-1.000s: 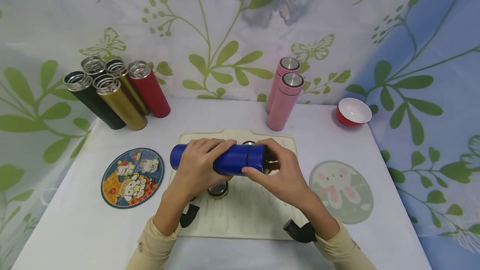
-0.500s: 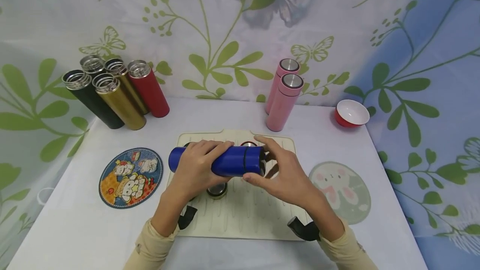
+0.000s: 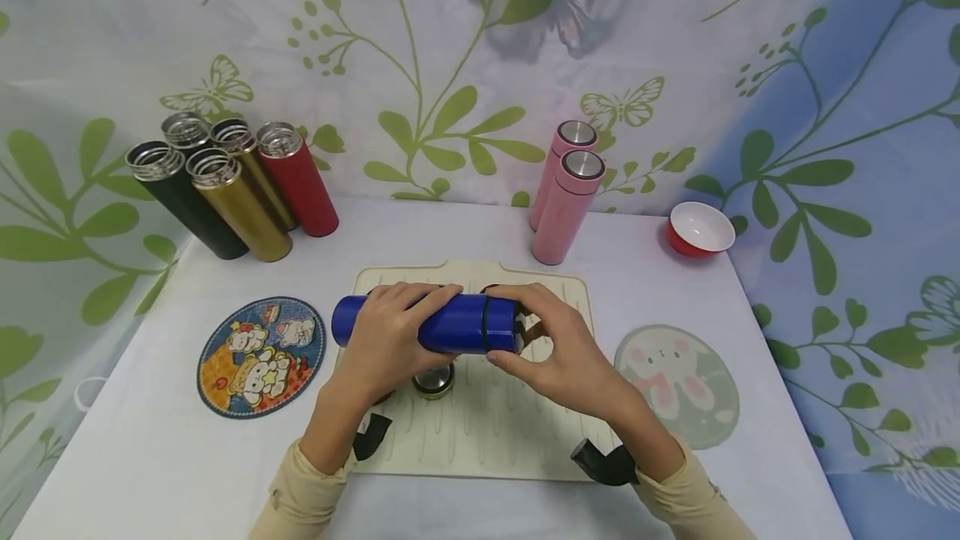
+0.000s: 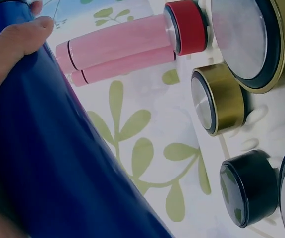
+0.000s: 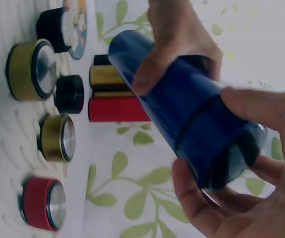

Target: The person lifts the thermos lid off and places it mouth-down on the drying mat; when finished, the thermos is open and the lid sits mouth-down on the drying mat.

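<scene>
My left hand [image 3: 390,336] grips a blue thermos [image 3: 453,327], which lies nearly level above a cream ridged mat [image 3: 495,440]. At its right end, my right hand [image 3: 562,348] holds the blue lid [image 5: 221,141] between thumb and fingers. A dark seam shows between lid and body in the right wrist view. Loose lids stand on the mat below: a red lid [image 5: 43,203], a gold lid [image 5: 58,138], a black lid [image 5: 69,94] and others. From the head view, the hands and thermos hide most of them; a gold-rimmed lid [image 3: 433,382] shows.
Lidless thermoses, including a red thermos [image 3: 300,182] and a black thermos [image 3: 198,207], stand at the back left. Two lidded pink thermoses [image 3: 562,215] are behind the mat. A red bowl [image 3: 697,232] sits back right. Round placemats [image 3: 262,357] flank the mat.
My right fingers loosened from the lid, with the index raised half a second ago, and now close on it again. The thermos has drifted slightly left.
</scene>
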{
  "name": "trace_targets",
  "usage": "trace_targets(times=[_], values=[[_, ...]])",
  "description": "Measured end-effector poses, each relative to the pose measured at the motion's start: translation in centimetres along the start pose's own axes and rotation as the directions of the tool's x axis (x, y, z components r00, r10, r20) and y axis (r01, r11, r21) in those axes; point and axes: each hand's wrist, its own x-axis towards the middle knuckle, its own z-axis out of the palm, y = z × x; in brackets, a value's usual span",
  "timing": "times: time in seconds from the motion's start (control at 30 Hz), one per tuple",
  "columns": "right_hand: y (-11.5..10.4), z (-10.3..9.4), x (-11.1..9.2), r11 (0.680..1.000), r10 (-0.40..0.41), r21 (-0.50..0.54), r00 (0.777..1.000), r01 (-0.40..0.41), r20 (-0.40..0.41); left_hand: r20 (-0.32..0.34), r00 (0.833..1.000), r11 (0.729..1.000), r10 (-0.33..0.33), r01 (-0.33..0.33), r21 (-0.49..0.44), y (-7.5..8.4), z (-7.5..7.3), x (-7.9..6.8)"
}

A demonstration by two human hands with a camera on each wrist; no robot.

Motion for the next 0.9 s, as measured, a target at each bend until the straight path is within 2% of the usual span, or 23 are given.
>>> trace_targets(times=[0.07,0.1,0.2,0.27,0.33,0.43,0.47,0.53,0.63,0.77,0.9], values=[[0.05,0.02,-0.09,0.995,-0.086,-0.048,0.996,0.085,-0.026,0.000,1.000,1.000,-0.008,0.008,-0.007,-0.02,-0.12,-0.04],[0.04,0.04,-0.12,0.993,-0.105,-0.054,0.994,0.103,-0.035,-0.001,1.000,1.000,-0.009,0.009,-0.011,0.00,-0.16,-0.02],[0.01,0.01,-0.23,0.996,-0.078,-0.039,0.996,0.076,-0.045,0.004,1.000,1.000,-0.005,0.005,-0.014,0.04,-0.22,0.03],[-0.02,0.00,-0.18,1.000,0.011,-0.013,0.999,-0.012,-0.039,0.011,1.000,1.000,-0.007,0.007,-0.009,0.04,-0.20,0.01],[0.01,0.00,0.00,0.991,0.134,0.026,0.991,-0.134,-0.022,0.018,1.000,1.000,-0.008,0.008,0.002,0.02,-0.13,-0.08],[0.16,0.06,0.36,0.947,0.304,0.099,0.952,-0.307,0.037,0.027,1.000,1.000,0.001,-0.002,0.022,-0.06,0.05,-0.21],[0.23,0.08,0.46,0.932,0.337,0.119,0.939,-0.342,0.063,0.029,1.000,1.000,0.007,-0.008,0.028,-0.09,0.11,-0.25],[0.32,0.10,0.53,0.919,0.357,0.140,0.928,-0.369,0.104,0.032,0.999,0.999,0.016,-0.018,0.039,-0.17,0.19,-0.33],[0.37,0.05,0.30,0.941,0.302,0.128,0.948,-0.314,0.100,0.033,0.999,0.999,0.016,-0.018,0.043,-0.27,0.26,-0.45],[0.48,-0.02,-0.02,0.986,0.137,0.088,0.990,-0.140,0.034,0.024,1.000,0.999,-0.005,0.004,0.036,-0.36,0.19,-0.50],[0.61,0.08,-0.12,0.997,-0.003,0.079,1.000,0.004,-0.016,0.022,1.000,1.000,-0.016,0.016,0.013,-0.39,0.12,-0.43]])
